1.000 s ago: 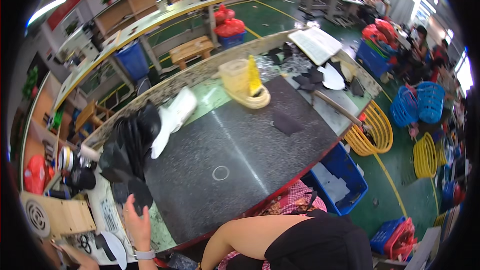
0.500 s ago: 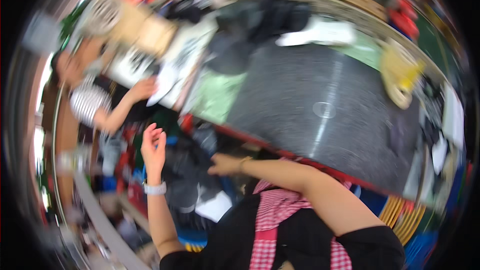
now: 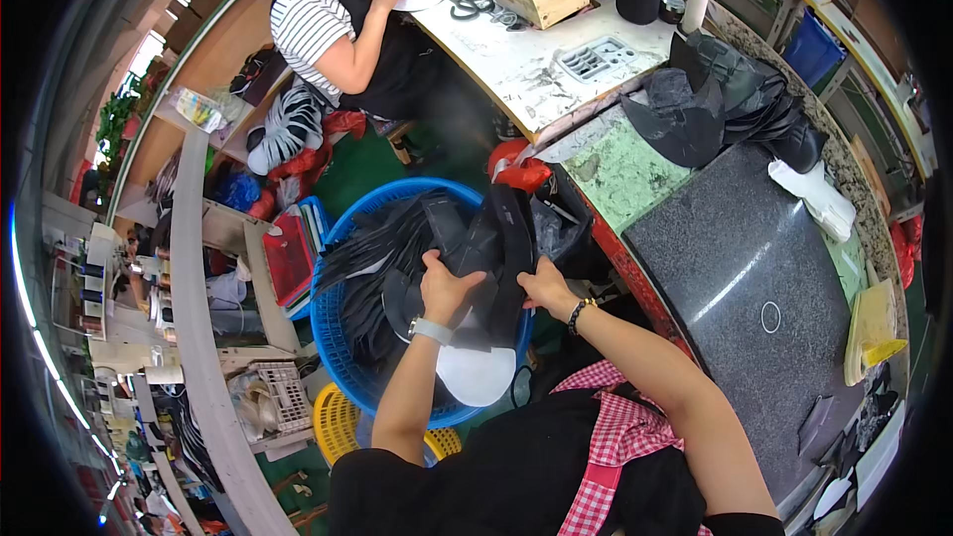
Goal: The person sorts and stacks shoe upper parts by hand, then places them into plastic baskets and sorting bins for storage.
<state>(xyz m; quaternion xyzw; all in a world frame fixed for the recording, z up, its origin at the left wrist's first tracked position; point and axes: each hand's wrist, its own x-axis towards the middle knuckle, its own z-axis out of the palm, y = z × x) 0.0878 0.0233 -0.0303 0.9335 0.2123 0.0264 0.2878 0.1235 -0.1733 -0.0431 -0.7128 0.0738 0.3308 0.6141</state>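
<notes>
A blue basket holds black pieces, some pinched by the left hand and the right hand.

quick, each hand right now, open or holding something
Left hand: partly curled against black pieces over the blue basket; grip unclear.
Right hand: closed on a long black piece.

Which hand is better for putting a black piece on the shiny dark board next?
Likely the right hand: it's nearer the dark board and touches the black pieces. The left hand is farther, over the blue basket.
</notes>
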